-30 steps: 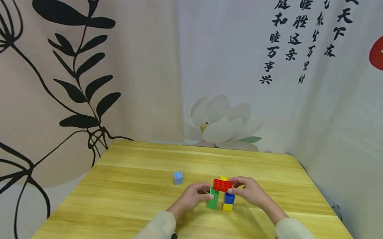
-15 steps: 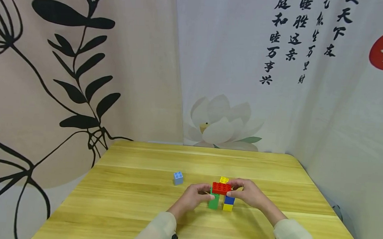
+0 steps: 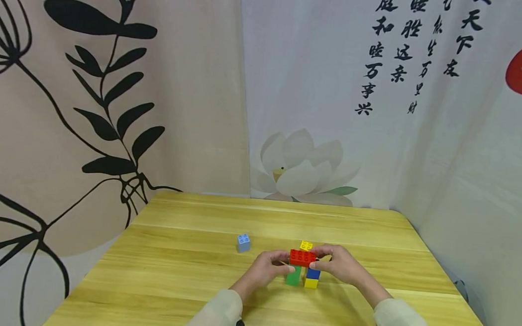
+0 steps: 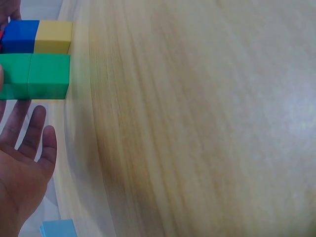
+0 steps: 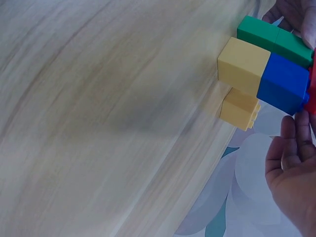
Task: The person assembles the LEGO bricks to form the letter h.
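My left hand [image 3: 264,271] pinches a stack of two green bricks [image 3: 293,277] between thumb and fingers. With my right hand [image 3: 339,264] I grip the right end of a red studded brick [image 3: 302,258], which lies across the top of two stacks. Its left end is over the green stack. The other end is over a blue brick [image 5: 283,83] that sits on a yellow brick [image 5: 243,64]. In the left wrist view the two stacks stand side by side, and only a sliver of red shows at the edge.
Just behind the stacks stands another yellow brick [image 3: 306,245]. A light blue brick [image 3: 243,243] rests farther left on the wooden table [image 3: 183,258]. Past the table's back edge hangs a printed curtain [image 3: 301,85].
The red brick has come down with my right hand, covering the top of the green stack. My left hand and the green bricks have shifted slightly right.
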The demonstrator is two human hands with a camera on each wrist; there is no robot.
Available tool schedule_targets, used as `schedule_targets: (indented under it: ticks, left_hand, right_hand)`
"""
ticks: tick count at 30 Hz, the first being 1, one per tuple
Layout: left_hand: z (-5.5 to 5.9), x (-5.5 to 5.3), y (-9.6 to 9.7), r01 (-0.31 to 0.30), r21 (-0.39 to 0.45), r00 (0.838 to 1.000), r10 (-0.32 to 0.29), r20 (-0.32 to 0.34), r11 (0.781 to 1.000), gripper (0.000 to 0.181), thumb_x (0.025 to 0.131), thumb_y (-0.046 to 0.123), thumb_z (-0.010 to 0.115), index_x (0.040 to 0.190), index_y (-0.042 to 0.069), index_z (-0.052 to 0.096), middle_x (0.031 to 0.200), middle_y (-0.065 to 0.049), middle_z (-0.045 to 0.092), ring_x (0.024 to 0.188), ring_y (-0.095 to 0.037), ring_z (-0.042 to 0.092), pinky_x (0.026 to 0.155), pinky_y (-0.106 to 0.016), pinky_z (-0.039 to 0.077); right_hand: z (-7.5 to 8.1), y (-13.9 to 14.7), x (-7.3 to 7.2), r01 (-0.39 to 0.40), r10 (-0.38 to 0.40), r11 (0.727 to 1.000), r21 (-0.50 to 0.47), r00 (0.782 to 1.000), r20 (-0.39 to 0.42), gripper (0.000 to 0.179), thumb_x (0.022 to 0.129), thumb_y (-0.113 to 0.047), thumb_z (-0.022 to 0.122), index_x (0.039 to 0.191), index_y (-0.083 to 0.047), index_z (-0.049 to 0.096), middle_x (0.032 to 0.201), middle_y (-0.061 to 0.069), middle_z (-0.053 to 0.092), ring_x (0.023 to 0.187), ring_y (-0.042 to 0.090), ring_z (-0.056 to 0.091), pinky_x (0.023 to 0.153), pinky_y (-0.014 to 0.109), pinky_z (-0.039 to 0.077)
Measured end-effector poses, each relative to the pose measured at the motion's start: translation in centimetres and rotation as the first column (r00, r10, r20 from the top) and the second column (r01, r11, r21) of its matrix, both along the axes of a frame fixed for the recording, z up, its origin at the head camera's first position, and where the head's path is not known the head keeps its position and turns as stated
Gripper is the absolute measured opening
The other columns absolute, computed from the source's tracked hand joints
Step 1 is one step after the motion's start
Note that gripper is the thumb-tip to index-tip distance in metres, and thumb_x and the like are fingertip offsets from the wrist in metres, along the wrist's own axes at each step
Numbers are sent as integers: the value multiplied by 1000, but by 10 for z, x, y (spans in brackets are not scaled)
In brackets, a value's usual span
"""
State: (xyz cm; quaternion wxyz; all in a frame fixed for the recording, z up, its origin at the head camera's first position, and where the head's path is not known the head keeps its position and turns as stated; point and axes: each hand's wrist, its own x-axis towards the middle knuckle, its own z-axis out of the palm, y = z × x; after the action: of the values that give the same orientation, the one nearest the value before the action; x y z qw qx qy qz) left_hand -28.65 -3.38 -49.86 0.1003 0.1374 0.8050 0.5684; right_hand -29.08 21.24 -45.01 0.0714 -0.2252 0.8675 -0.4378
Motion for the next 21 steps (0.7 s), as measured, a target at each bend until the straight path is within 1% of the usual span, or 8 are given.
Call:
schedule_targets:
  ticks: [9, 14, 17, 21]
  left_hand:
    - [1, 0, 0, 15, -4, 1000, -15, -23, 1000, 29, 88, 30, 77, 116, 23, 71, 107, 8, 68, 96, -14, 60, 84, -39, 51]
    - [6, 1, -2, 4, -1, 999, -4, -32, 1000, 37, 89, 34, 76, 122, 22, 68, 111, 7, 68, 100, -16, 60, 85, -39, 52]
    - [10, 1, -3, 0, 8, 999, 0, -50, 1000, 42, 89, 35, 74, 127, 20, 66, 113, 5, 68, 102, -17, 60, 86, -40, 52]
    - [13, 0, -3, 26, 17, 997, -24, -70, 1000, 38, 91, 32, 74, 125, 18, 68, 112, 5, 68, 101, -17, 60, 86, -39, 51]
  right_hand:
    - [1, -1, 2, 11, -11, 1000, 7, 1000, 8, 31, 89, -24, 76, 113, -6, 71, 104, 5, 64, 93, 29, 55, 69, 35, 49]
    - [1, -1, 1, 11, -11, 1000, 4, 1000, 11, 32, 89, -24, 76, 115, -6, 71, 105, 6, 64, 94, 29, 55, 69, 35, 49]
    - [1, -1, 1, 10, -10, 1000, 1, 1000, 9, 33, 89, -24, 76, 115, -6, 71, 106, 6, 64, 93, 29, 55, 68, 34, 50]
    - [0, -1, 1, 6, -6, 1000, -8, 1000, 14, 32, 90, -24, 75, 115, -6, 71, 106, 6, 64, 93, 28, 55, 69, 34, 50]
